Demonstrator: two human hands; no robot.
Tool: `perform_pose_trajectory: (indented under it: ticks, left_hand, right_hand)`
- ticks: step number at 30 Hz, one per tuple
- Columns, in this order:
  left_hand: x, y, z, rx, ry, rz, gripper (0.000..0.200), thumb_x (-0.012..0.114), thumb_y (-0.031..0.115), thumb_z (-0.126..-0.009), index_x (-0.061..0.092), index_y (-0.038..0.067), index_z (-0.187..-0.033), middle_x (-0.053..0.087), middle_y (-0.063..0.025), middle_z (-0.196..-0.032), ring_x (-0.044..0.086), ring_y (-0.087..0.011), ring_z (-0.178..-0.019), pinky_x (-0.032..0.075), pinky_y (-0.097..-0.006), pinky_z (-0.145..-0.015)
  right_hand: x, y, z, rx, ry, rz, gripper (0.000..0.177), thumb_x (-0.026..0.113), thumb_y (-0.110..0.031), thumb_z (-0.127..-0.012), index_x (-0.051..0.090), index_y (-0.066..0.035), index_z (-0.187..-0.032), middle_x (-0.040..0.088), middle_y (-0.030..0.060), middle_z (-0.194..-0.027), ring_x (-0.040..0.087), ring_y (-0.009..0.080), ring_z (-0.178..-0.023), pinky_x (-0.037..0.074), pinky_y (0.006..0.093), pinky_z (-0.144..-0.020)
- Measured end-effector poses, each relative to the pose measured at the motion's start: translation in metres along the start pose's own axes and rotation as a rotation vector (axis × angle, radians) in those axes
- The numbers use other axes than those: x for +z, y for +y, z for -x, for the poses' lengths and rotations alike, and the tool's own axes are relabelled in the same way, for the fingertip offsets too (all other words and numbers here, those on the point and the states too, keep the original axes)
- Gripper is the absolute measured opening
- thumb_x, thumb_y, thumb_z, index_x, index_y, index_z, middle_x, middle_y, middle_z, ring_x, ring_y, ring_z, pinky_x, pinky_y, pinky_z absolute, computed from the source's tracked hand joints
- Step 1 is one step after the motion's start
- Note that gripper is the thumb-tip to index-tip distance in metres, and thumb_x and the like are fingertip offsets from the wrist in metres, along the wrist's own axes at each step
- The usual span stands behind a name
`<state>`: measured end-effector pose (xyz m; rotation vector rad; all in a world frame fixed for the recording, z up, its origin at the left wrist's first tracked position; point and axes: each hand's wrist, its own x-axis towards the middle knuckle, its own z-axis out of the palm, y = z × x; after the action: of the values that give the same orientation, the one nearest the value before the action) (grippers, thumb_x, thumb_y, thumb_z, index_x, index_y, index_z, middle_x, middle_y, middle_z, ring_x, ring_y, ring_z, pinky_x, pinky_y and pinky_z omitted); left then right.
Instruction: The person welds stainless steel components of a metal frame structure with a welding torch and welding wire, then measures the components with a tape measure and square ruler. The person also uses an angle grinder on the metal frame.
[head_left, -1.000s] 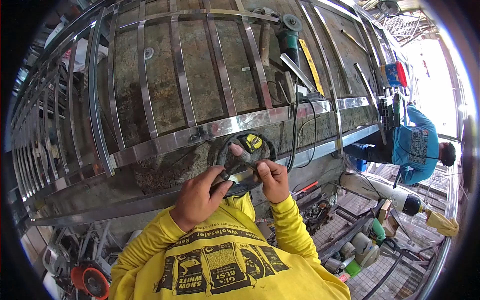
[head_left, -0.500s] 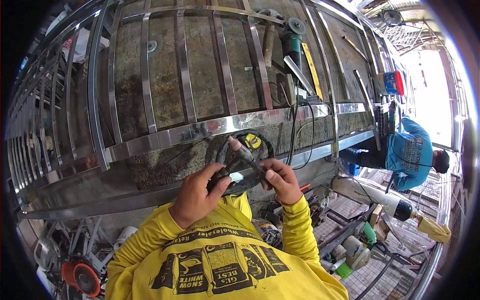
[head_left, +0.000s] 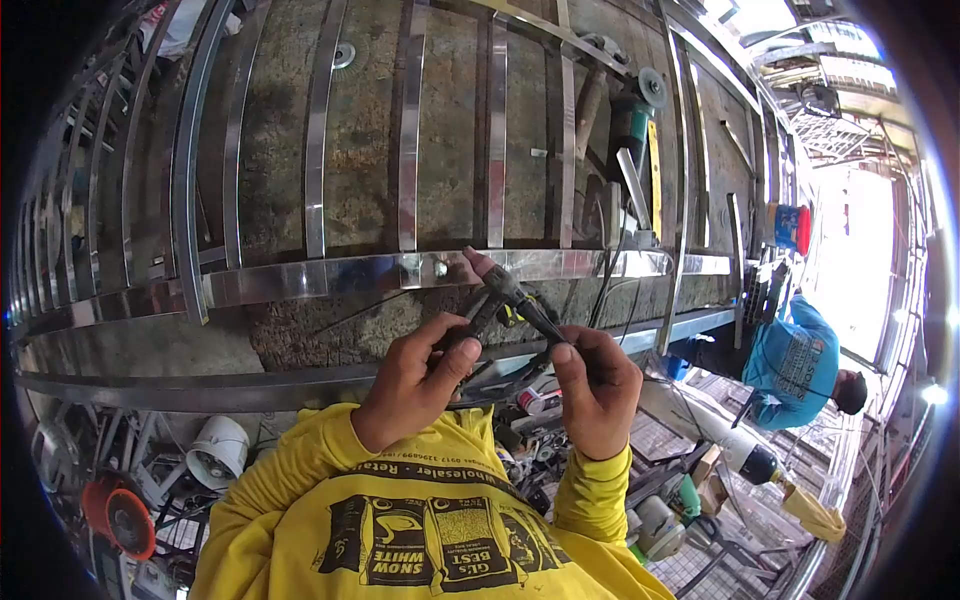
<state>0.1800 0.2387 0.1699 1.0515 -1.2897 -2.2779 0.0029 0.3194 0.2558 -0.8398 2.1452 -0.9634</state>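
A TIG welding torch (head_left: 512,293) with a pink ceramic cup is in front of my chest, its cup pointing up and left toward the metal frame. My left hand (head_left: 424,372) is closed around its dark handle. Fingers and thumb of my right hand (head_left: 600,388) pinch the long black back cap at the torch's rear. Behind the torch lies a black and yellow tape measure (head_left: 507,318), mostly covered by it. A shiny square-tube frame (head_left: 340,278) with several crossbars spans the worktable (head_left: 360,180) beyond my hands.
An angle grinder (head_left: 632,125) rests on the far right of the table beside a yellow level (head_left: 655,175). At right, a co-worker in a blue shirt (head_left: 795,365) bends near a gas cylinder (head_left: 710,435). An orange-rimmed fan (head_left: 128,522) stands lower left, near a white bucket (head_left: 218,448).
The view has shifted, so the frame and grinder sit farther right. My right hand has moved right along the back cap and lower in view; the left keeps its hold on the handle.
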Motion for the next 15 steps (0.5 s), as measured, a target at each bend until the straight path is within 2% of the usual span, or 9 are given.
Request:
perform_pose_trajectory:
  ticks: [2,5,8,11,12,15]
  left_hand:
    - [-0.005,0.005,-0.003,-0.019,-0.027,-0.017,0.029,0.057,0.029,-0.101,0.057,0.003,-0.115,0.057,-0.0003,-0.086,0.054,-0.0057,-0.073,0.048,-0.0217,-0.059]
    - [-0.013,0.008,-0.008,0.121,-0.010,-0.119,0.026,0.056,0.026,-0.102,0.057,0.004,-0.117,0.058,-0.0002,-0.086,0.055,-0.0059,-0.075,0.049,-0.0239,-0.066]
    - [-0.034,0.019,-0.017,0.156,-0.084,0.001,0.022,0.054,0.019,-0.102,0.056,0.004,-0.118,0.061,-0.0019,-0.090,0.057,-0.0072,-0.083,0.048,-0.0262,-0.074]
    - [-0.049,0.034,-0.040,0.258,-0.018,0.272,0.021,0.053,0.014,-0.101,0.056,0.002,-0.117,0.063,-0.0046,-0.097,0.059,-0.0101,-0.092,0.049,-0.0286,-0.084]
    - [-0.056,0.039,-0.044,0.245,-0.057,0.338,0.020,0.054,0.011,-0.100,0.056,0.000,-0.117,0.063,-0.0076,-0.107,0.060,-0.0133,-0.098,0.048,-0.0311,-0.092]
    - [-0.067,0.045,-0.053,0.269,-0.207,0.317,0.021,0.054,0.012,-0.100,0.056,-0.001,-0.116,0.064,-0.0093,-0.110,0.060,-0.0149,-0.100,0.048,-0.0336,-0.095]
  right_hand:
    - [0.001,-0.002,-0.003,0.000,-0.008,0.016,0.022,0.070,-0.014,-0.091,0.066,0.005,-0.101,0.066,0.0053,-0.073,0.057,0.0081,-0.065,0.046,0.0231,-0.061]
    - [0.002,-0.003,-0.010,0.030,-0.030,-0.061,0.022,0.070,-0.013,-0.091,0.065,0.005,-0.102,0.066,0.0046,-0.079,0.057,0.0086,-0.069,0.046,0.0229,-0.064]
    - [-0.002,-0.001,-0.014,0.093,-0.053,-0.220,0.022,0.070,-0.013,-0.091,0.064,0.005,-0.104,0.065,0.0036,-0.084,0.056,0.0086,-0.072,0.044,0.0232,-0.066]
    - [-0.004,0.007,-0.016,0.097,-0.082,-0.258,0.024,0.071,-0.015,-0.091,0.065,0.005,-0.103,0.065,0.0030,-0.082,0.055,0.0082,-0.073,0.044,0.0228,-0.067]
    - [-0.005,0.010,-0.018,0.075,-0.096,-0.247,0.026,0.072,-0.017,-0.090,0.065,0.005,-0.103,0.064,0.0027,-0.081,0.054,0.0081,-0.072,0.043,0.0225,-0.066]
    - [0.000,0.013,-0.020,0.051,-0.115,-0.237,0.027,0.073,-0.018,-0.090,0.065,0.005,-0.101,0.063,0.0023,-0.080,0.054,0.0081,-0.070,0.042,0.0224,-0.065]
